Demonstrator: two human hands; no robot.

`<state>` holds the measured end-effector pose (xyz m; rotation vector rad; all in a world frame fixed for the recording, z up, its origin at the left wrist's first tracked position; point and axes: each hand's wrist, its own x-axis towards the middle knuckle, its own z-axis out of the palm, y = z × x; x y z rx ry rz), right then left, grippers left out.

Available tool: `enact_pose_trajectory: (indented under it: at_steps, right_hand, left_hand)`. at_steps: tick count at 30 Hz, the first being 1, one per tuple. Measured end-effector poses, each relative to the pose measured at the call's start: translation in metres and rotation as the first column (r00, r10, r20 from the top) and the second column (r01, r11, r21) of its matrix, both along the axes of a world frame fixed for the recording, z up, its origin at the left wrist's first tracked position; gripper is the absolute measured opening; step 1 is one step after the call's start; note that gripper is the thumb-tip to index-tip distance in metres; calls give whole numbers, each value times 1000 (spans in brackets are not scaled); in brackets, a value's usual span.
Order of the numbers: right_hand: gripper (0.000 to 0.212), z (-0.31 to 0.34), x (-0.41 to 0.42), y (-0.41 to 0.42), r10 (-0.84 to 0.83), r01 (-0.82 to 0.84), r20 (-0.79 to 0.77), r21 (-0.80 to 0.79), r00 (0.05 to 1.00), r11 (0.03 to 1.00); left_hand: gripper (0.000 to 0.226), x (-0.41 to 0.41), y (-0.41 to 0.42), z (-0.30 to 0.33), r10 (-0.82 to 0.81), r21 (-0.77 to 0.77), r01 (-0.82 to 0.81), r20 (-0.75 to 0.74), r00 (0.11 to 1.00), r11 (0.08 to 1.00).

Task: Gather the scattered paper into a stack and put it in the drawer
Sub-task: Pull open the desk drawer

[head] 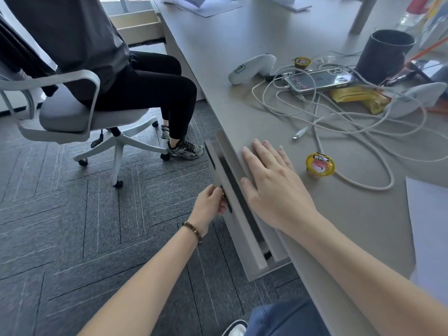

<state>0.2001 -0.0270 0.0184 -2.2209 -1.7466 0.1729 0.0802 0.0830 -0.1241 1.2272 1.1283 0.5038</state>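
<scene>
The grey drawer under the desk edge stands out only a narrow gap, with a dark slit showing along its top. My left hand grips the drawer front at its dark handle, fingers curled round it. My right hand lies flat with straight fingers on the grey desk, just above the drawer. A pale sheet of paper lies at the desk's right edge, partly cut off. More paper sits at the far end of the desk. I cannot see inside the drawer.
A yellow jelly cup sits right of my right hand. White cables, a phone, a white controller, a snack packet and a black cup crowd the desk's right. A person sits on an office chair to the left.
</scene>
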Motion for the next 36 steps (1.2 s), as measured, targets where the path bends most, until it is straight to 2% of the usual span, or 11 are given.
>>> enact_pose_trajectory:
  at_steps: [6, 17, 36]
  right_hand:
    - [62, -2, 0, -1, -9, 9, 22, -8, 1000, 1000]
    - [60, -3, -1, 0, -22, 22, 25, 7, 999, 1000]
    - [59, -3, -5, 0, -34, 34, 44, 9, 998, 999]
  left_hand:
    - [14, -45, 0, -1, 94, 2, -94, -42, 995, 996]
    - [23, -112, -3, 9, 234, 46, -230, -152, 960, 972]
    - [30, -173, -1, 20, 350, 98, -336, -270, 897, 937]
